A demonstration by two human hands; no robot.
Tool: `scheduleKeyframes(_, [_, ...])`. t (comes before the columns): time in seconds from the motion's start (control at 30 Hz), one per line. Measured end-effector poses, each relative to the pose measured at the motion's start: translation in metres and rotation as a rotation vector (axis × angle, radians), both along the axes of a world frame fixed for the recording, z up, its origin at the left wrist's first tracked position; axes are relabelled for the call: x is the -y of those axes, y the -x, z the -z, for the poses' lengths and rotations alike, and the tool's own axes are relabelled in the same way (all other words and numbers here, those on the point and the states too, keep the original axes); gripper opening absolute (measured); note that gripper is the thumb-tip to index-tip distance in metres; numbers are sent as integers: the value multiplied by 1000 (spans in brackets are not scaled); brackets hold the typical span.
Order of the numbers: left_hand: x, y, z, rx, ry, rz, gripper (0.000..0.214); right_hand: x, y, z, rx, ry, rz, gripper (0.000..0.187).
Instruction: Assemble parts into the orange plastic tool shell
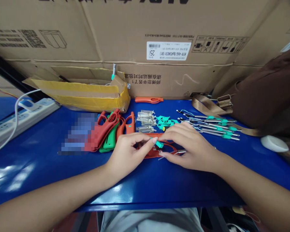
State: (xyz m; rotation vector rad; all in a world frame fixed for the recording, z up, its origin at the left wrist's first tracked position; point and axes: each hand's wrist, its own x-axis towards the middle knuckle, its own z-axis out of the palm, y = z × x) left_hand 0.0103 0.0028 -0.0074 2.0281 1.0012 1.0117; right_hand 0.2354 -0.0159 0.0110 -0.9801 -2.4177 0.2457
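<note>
My left hand pinches a small teal plastic piece between thumb and index finger. Close beside it, my right hand is curled, its thumb by the lower end of the piece; what it grips is partly hidden. A metal rod shows under the right fingers. Beneath both hands lies an orange-red plastic handle shell, mostly covered by the fingers. Just behind the hands are loose teal pieces and a pile of small clear-and-metal parts.
Red handle shells and a green one lie left. Metal rods with teal collars and wires lie right. An orange shell, a yellow-taped box, a power strip, a strap and a white mouse-like object surround them.
</note>
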Motion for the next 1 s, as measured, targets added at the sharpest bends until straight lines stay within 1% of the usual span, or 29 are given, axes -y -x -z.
scheduleKeyframes(0.07, [1,-1,1,-16,13,8,24,-1,0,0,32,-50,5,24])
scheduleKeyframes(0.17, [2,-2,2,-21,23,33,27,-1,1,1,23,-33,16,14])
scheduleKeyframes(0.27, [1,-3,0,-22,17,61,27,-1,2,1,-104,69,39,10])
scheduleKeyframes(0.33, [1,-2,-1,-1,-4,82,21,0,1,0,-185,171,66,10])
scheduleKeyframes(0.4, [1,-1,-1,10,-49,104,15,0,1,-1,-221,268,78,11])
scheduleKeyframes(0.47, [1,-1,-2,-3,-91,122,12,0,1,-1,-220,321,73,13])
scheduleKeyframes(0.63, [1,0,-1,-17,-85,119,21,0,2,0,-174,297,52,15])
scheduleKeyframes(0.73, [0,1,0,-19,-93,133,21,-1,3,1,-129,240,13,24])
scheduleKeyframes(0.83, [1,1,0,-18,-118,164,18,-3,4,2,-110,191,-40,14])
scheduleKeyframes(0.93, [2,1,0,-7,-107,162,13,-3,5,3,-215,197,-56,8])
scheduleKeyframes(0.97, [2,1,0,0,-96,147,13,-3,5,3,-258,217,-42,8])
scheduleKeyframes(1.0, [2,1,-1,4,-86,130,18,-2,5,3,-303,251,-19,7])
